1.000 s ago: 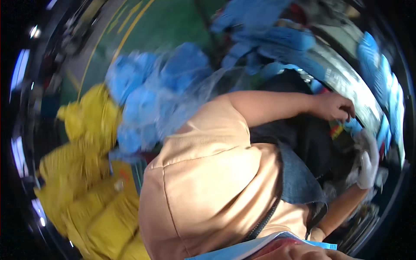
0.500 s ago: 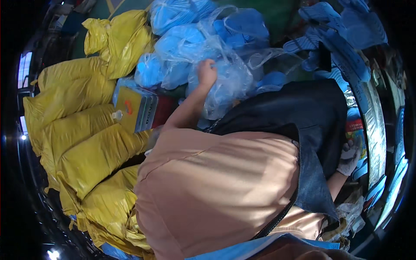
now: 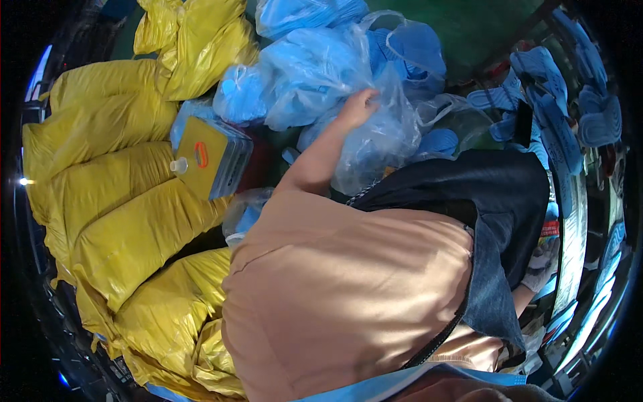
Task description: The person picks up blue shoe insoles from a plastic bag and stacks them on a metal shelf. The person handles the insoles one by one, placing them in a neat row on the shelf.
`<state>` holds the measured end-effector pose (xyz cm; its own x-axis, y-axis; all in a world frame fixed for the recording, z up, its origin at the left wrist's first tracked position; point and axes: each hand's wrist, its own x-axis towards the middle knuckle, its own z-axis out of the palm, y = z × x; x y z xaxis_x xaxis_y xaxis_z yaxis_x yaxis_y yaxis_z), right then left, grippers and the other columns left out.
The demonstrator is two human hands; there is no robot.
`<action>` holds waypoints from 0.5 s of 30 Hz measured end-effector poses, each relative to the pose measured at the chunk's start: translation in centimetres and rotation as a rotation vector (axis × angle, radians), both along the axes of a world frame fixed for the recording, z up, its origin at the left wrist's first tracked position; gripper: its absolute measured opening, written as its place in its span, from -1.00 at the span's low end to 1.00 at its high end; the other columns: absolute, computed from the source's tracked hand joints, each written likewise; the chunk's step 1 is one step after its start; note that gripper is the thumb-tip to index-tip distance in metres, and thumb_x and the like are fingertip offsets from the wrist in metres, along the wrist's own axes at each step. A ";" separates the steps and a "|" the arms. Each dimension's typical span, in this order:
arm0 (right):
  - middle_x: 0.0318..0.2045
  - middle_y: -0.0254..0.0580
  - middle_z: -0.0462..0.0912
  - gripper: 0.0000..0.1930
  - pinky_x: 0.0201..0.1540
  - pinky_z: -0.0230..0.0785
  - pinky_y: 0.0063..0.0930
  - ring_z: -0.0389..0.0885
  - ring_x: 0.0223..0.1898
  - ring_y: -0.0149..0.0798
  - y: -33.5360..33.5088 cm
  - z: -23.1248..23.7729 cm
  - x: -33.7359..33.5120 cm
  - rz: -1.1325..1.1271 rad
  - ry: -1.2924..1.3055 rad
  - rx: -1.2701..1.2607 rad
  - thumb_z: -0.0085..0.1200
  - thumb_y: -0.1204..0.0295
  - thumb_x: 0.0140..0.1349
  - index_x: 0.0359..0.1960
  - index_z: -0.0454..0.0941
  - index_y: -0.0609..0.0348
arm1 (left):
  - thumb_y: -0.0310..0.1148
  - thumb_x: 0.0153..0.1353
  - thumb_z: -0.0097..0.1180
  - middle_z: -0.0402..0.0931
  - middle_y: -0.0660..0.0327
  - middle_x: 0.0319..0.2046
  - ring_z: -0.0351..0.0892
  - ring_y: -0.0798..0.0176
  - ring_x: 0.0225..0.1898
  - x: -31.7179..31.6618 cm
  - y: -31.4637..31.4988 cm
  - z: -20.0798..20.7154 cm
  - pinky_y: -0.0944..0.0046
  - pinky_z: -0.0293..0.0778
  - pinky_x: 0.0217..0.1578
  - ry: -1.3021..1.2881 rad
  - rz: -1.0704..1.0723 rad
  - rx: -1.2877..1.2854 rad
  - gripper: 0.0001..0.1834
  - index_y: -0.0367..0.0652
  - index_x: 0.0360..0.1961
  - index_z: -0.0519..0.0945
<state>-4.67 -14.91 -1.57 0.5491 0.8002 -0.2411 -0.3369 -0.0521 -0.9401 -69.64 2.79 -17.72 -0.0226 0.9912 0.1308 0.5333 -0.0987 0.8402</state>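
Note:
My left hand (image 3: pixel 360 108) is bare and closed at the top of a clear plastic bag (image 3: pixel 382 144), its fingers gathered on the film. Pale blue shapes show faintly through that bag. Just behind it are more clear bags holding light-blue slippers (image 3: pixel 311 57). Down at the far right, my right hand (image 3: pixel 538 266) wears a whitish work glove, partly covered by the dark apron (image 3: pixel 462 171). Beside it is a small packet with a red top (image 3: pixel 549 229); the glove's fingers are too unclear to tell whether they grip it.
Bulging yellow sacks (image 3: pixel 120 221) are stacked along the left. A yellow-topped square can (image 3: pixel 194 157) with a white cap and orange handle stands between them and the clear bags. On the right, blue slippers (image 3: pixel 559 134) hang by a bright metal rail (image 3: pixel 573 234).
My view has shifted, so the sacks sit further left and the slipper bags further right. My left hand stays on the clear bag, and the right remains low by the rail.

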 end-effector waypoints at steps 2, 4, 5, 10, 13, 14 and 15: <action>0.40 -0.12 0.19 -0.40 0.35 0.10 -0.28 0.19 0.37 -0.14 -0.4 -1.3 2.3 0.078 -0.108 -0.021 -0.09 0.27 0.36 0.40 0.14 0.20 | -0.32 0.17 0.16 0.63 0.00 -0.30 0.63 0.02 -0.24 -0.8 -0.9 0.6 0.08 0.49 -0.18 -0.127 0.121 0.010 -0.76 -0.22 -0.18 0.59; 0.39 -0.07 0.18 -0.38 0.35 0.10 -0.23 0.17 0.38 -0.13 0.5 -0.5 0.8 0.047 -0.016 -0.025 -0.09 0.25 0.36 0.40 0.12 0.20 | -0.30 0.18 0.13 0.63 -0.02 -0.35 0.61 -0.03 -0.28 -3.8 -1.9 0.4 0.06 0.48 -0.20 -0.246 0.356 -0.016 -0.76 -0.26 -0.24 0.59; 0.41 -0.09 0.15 -0.41 0.30 0.13 -0.28 0.17 0.36 -0.17 0.8 0.3 -0.5 0.036 -0.007 -0.033 -0.14 0.26 0.39 0.41 0.13 0.19 | -0.29 0.19 0.11 0.62 -0.04 -0.37 0.60 -0.06 -0.30 -6.1 -2.2 -0.3 0.04 0.47 -0.20 -0.311 0.518 -0.045 -0.75 -0.28 -0.26 0.58; 0.44 -0.14 0.09 -0.47 0.17 0.20 -0.41 0.19 0.31 -0.23 1.2 2.2 -3.7 -0.003 0.016 -0.041 -0.26 0.31 0.44 0.41 0.14 0.15 | -0.26 0.17 0.07 0.59 0.01 -0.27 0.56 -0.08 -0.18 -13.2 -2.7 -2.2 -0.06 0.40 -0.11 0.124 1.101 -0.034 -0.76 -0.21 -0.24 0.56; 0.44 -0.16 0.10 -0.48 0.16 0.21 -0.41 0.20 0.32 -0.23 0.9 1.4 -2.5 0.041 -0.030 -0.035 -0.30 0.33 0.45 0.42 0.13 0.14 | -0.26 0.16 0.07 0.57 0.02 -0.12 0.53 -0.07 -0.08 -12.8 -2.6 -0.8 -0.19 0.32 -0.02 0.405 1.193 -0.139 -0.72 -0.16 -0.15 0.53; 0.44 -0.16 0.10 -0.48 0.16 0.21 -0.41 0.20 0.32 -0.23 1.0 1.5 -2.6 0.048 -0.036 -0.040 -0.31 0.34 0.45 0.42 0.13 0.14 | -0.25 0.16 0.07 0.56 0.03 -0.08 0.52 -0.06 -0.05 -12.6 -2.9 -0.7 -0.24 0.30 0.01 0.520 1.145 -0.088 -0.70 -0.15 -0.12 0.51; 0.44 -0.16 0.10 -0.48 0.16 0.21 -0.41 0.19 0.32 -0.23 1.1 1.7 -2.7 0.038 -0.028 -0.052 -0.32 0.35 0.45 0.42 0.12 0.14 | -0.25 0.16 0.08 0.54 0.03 -0.04 0.51 -0.05 -0.02 -12.4 -3.1 -0.7 -0.28 0.27 0.03 0.633 1.092 -0.036 -0.68 -0.14 -0.08 0.50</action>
<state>-7.39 -13.78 0.11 0.5258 0.8075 -0.2673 -0.3069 -0.1130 -0.9450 -82.07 -0.29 -18.45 -0.7736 0.4985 0.3912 0.6309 0.6637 0.4019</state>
